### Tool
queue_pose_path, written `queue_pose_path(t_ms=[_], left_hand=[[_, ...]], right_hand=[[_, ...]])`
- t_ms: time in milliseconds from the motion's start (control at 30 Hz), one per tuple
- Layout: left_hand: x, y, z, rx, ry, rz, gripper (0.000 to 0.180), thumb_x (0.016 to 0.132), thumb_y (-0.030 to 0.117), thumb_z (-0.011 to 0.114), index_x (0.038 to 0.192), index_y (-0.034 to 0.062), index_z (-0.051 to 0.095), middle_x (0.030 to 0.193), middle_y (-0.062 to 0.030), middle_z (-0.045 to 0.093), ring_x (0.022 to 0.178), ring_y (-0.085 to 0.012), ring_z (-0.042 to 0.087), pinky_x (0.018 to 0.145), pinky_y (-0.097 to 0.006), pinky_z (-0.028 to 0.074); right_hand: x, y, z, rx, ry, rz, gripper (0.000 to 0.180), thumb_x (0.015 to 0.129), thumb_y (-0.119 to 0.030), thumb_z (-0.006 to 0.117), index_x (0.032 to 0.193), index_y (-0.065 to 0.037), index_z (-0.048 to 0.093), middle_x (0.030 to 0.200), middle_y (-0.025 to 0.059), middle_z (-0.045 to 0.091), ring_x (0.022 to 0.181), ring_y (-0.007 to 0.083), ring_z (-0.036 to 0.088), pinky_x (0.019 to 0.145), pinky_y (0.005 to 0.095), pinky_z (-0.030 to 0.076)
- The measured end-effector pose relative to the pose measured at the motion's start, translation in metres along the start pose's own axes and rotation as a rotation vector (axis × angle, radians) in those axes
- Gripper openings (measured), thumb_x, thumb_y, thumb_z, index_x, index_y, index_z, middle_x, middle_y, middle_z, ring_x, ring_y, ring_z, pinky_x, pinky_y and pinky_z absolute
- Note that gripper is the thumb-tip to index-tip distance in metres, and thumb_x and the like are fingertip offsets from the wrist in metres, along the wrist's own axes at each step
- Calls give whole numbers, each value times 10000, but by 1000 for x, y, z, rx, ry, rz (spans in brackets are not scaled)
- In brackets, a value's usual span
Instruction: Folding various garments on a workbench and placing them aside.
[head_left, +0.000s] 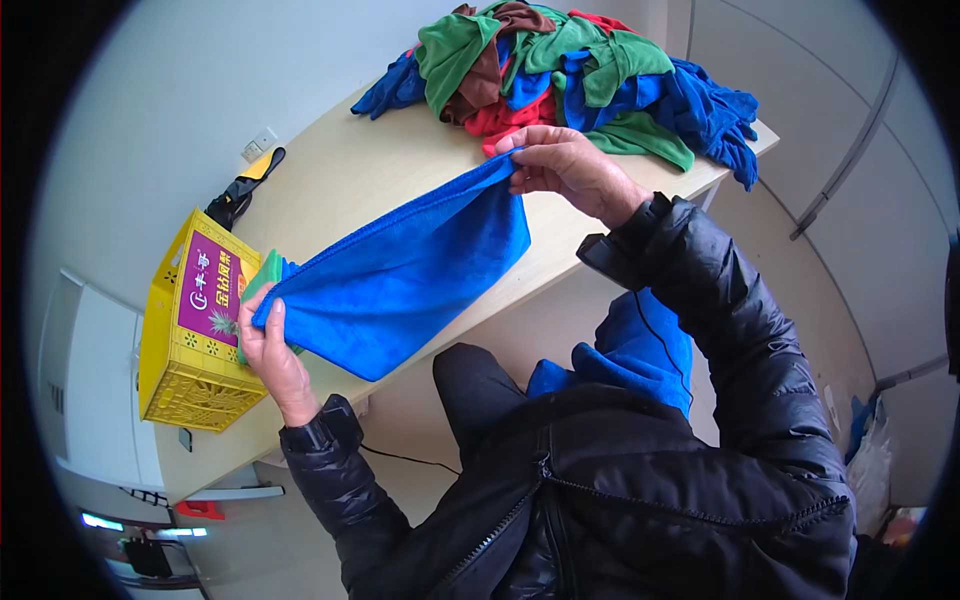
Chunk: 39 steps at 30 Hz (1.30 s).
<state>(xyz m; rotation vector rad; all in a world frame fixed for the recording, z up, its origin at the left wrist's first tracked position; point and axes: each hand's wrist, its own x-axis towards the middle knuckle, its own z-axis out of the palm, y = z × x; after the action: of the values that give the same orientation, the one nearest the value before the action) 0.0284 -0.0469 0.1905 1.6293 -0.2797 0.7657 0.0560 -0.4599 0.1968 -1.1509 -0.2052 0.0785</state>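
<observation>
A blue cloth [410, 265] hangs stretched between my two hands, its upper edge pulled nearly straight and its lower part sagging over the table's front edge. My left hand [272, 350] pinches one corner beside the yellow box. At the opposite corner, my right hand [570, 168] grips the cloth between thumb and fingers, close to the cloth pile. Partly hidden behind my left hand, folded green and blue cloths [268, 268] lie against the box. Another blue cloth [645, 345] rests over my lap.
A heap of green, blue, red and brown cloths [540, 60] covers the far end of the pale table [350, 170]. The yellow box [205, 375] with a purple label stands at left. Behind it lies a black and yellow item [245, 190], near a wall socket [259, 145].
</observation>
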Motion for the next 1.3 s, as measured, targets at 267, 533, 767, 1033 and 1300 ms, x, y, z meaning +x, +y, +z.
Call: queue_pose_path(t_ms=[267, 533, 767, 1033, 1300], left_hand=[[0, -16, 14, -468, -175, -78, 29, 900, 56, 596, 923, 64, 580, 910, -81, 618, 868, -160, 576, 780, -283, 467], [-51, 38, 113, 349, -481, 401, 255, 811, 156, 785, 977, 52, 622, 790, -88, 586, 684, -241, 604, 623, -369, 486], [-77, 33, 135, 685, -371, 509, 256, 796, 94, 780, 987, 33, 620, 856, -139, 591, 766, -353, 621, 638, -427, 499], [-82, 15, 160, 591, -421, 563, 141, 865, -17, 689, 987, 6, 620, 876, -138, 614, 800, -316, 617, 728, -367, 505], [-88, 8, 156, 523, -419, 459, 121, 909, -35, 643, 1023, 5, 630, 937, -94, 658, 821, -210, 603, 781, -309, 492]], right_hand=[[-8, 16, 11, -1, -47, 98, 164, 987, -109, 597, 1121, -41, 664, 944, 32, 669, 814, 118, 669, 840, 293, 585], [-22, 27, 72, -153, -113, 157, 180, 958, -81, 598, 1106, -19, 682, 922, 40, 684, 763, 101, 666, 765, 259, 577], [-11, 65, 87, -438, -1, -214, 212, 749, -45, 623, 915, 3, 748, 785, 179, 723, 722, 258, 716, 726, 350, 578], [-32, 76, 58, -540, 178, -419, 183, 766, -22, 601, 901, 3, 721, 826, 180, 715, 802, 323, 707, 749, 386, 558], [-36, 78, 36, -598, 117, -552, 158, 794, -48, 622, 914, -3, 715, 850, 192, 716, 800, 350, 700, 753, 398, 557]])
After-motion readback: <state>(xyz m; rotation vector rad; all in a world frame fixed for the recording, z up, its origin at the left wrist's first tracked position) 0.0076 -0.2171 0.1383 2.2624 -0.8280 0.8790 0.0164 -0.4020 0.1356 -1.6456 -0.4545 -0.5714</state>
